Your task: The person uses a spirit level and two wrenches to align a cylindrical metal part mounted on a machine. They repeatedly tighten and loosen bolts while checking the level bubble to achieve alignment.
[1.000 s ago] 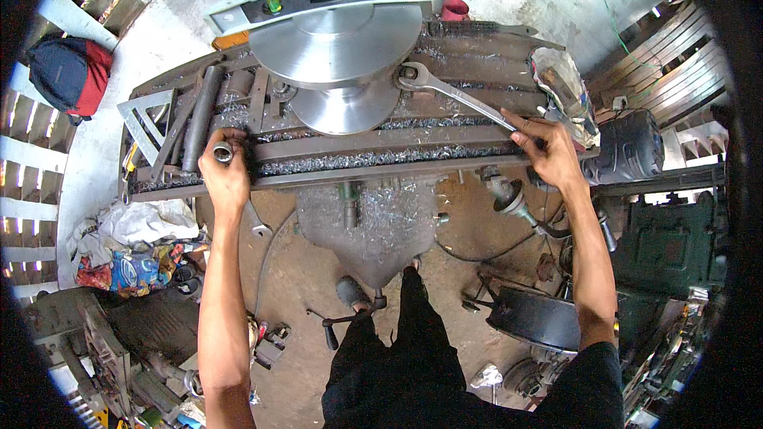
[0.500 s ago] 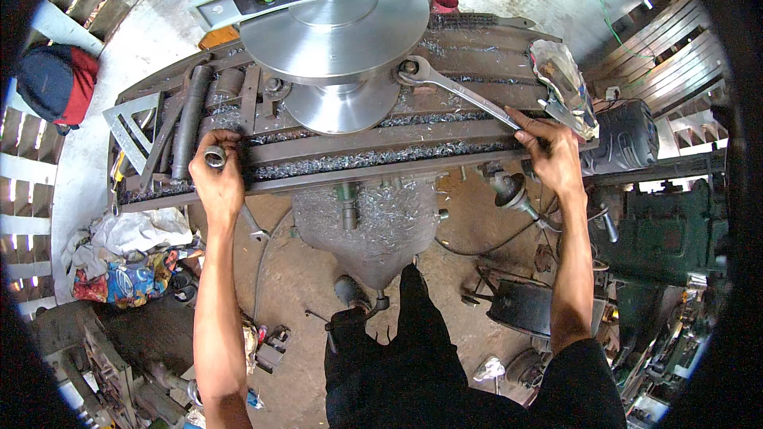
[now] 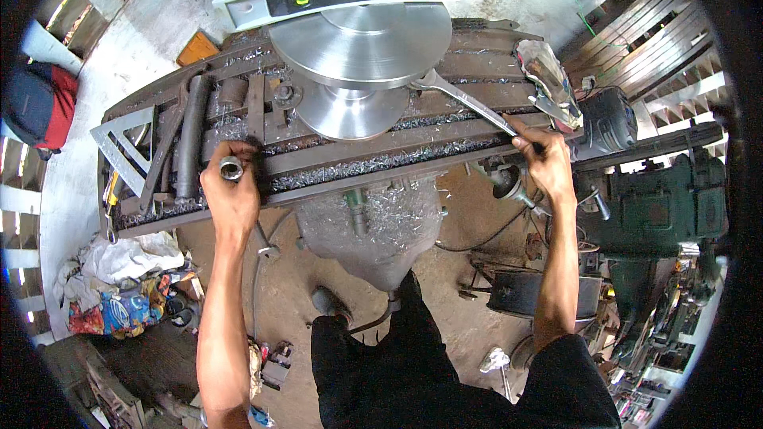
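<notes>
Slotted and strewn with metal shavings, the worktop spans the view. At its near left edge, the left hand curls around a hollow-ended metal piece. On the right, the right hand pinches the near end of a wrench, whose far head tucks under the rim of a shiny spool-shaped part; whether it is seated cannot be told. Best to seat it squarely, then pull smoothly, since a jerk could unsettle the spirit level on top.
</notes>
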Action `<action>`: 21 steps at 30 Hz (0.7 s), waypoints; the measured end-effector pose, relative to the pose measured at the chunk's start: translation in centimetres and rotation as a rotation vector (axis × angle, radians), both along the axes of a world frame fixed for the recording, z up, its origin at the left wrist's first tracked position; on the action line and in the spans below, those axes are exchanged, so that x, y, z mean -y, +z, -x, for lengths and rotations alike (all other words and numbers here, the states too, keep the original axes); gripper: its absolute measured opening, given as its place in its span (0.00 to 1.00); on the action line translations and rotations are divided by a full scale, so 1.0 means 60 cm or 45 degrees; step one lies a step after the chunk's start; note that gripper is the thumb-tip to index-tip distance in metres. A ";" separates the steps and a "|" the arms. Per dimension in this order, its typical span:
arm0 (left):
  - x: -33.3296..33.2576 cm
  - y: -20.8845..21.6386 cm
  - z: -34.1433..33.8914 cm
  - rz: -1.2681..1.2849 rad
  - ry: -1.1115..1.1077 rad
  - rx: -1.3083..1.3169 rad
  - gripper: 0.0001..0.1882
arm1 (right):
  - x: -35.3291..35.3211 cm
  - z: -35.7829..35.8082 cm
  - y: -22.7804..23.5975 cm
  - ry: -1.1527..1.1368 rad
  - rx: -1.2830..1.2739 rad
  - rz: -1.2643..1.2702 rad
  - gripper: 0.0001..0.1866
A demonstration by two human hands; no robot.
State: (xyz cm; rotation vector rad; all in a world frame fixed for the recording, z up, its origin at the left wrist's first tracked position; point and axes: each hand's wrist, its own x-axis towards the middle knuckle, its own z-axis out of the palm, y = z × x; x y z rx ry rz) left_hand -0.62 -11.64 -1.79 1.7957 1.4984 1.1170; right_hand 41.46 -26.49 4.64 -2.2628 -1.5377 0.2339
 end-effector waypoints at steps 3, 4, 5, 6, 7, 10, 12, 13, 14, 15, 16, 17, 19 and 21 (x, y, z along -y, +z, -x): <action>0.000 0.002 0.003 0.019 -0.041 0.010 0.10 | 0.006 0.012 0.000 -0.033 -0.004 -0.003 0.20; 0.000 0.003 0.003 0.010 -0.048 0.015 0.09 | 0.008 0.015 -0.002 -0.079 0.021 0.018 0.20; 0.000 0.003 0.003 0.013 -0.057 0.023 0.09 | 0.010 0.018 -0.002 -0.095 0.010 0.021 0.20; 0.001 0.003 0.004 0.014 -0.065 0.038 0.09 | 0.010 0.022 -0.005 -0.108 0.000 0.026 0.20; 0.002 0.003 0.005 0.027 -0.077 0.047 0.09 | 0.014 0.025 -0.005 -0.085 -0.033 -0.008 0.20; 0.000 0.002 0.006 0.054 -0.087 0.077 0.08 | 0.017 0.040 -0.010 -0.089 0.074 -0.035 0.19; -0.001 0.001 0.004 0.096 -0.096 0.094 0.08 | 0.021 0.052 -0.009 -0.154 0.033 -0.021 0.19; -0.001 0.001 0.003 0.077 -0.097 0.100 0.08 | 0.024 0.060 -0.007 -0.192 0.004 -0.018 0.19; -0.001 0.001 0.002 0.069 -0.099 0.115 0.08 | 0.026 0.069 -0.006 -0.200 -0.046 -0.040 0.18; -0.001 0.002 0.001 0.061 -0.101 0.130 0.08 | 0.027 0.078 -0.004 -0.257 0.001 -0.010 0.18; 0.000 0.002 0.001 0.071 -0.106 0.128 0.08 | 0.030 0.088 -0.002 -0.287 0.024 -0.005 0.18; 0.000 0.004 0.001 0.079 -0.104 0.125 0.08 | 0.029 0.099 0.000 -0.299 0.029 -0.009 0.18; 0.002 0.006 0.002 0.116 -0.106 0.118 0.08 | 0.032 0.122 0.002 -0.381 0.038 0.009 0.17; 0.002 0.007 0.001 0.157 -0.102 0.123 0.08 | 0.036 0.144 0.003 -0.441 0.024 -0.019 0.17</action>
